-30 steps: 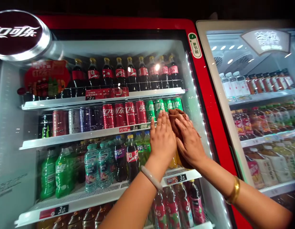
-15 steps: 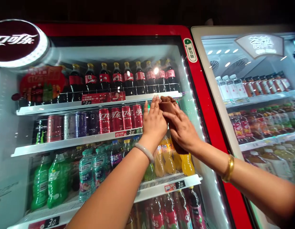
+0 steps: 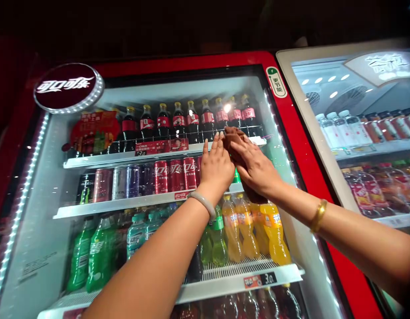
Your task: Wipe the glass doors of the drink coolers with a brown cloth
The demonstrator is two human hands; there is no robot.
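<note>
Across the red-framed cooler [image 3: 293, 115]: two hands up at its front, side by side, over its upper right part
Brown cloth [image 3: 236, 133]: upper right of the cooler's front, bunched under the right palm
Right hand [image 3: 258, 168]: open, fingers stretched over the cloth
Left hand [image 3: 218, 166]: open too, fingers slightly fanned, right beside the cloth
Good cloth work, I'd say: folds flattened, palm pressure even, left hand light

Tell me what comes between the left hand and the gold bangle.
In the head view, the brown cloth and the right hand lie between the left hand and the gold bangle.
</note>
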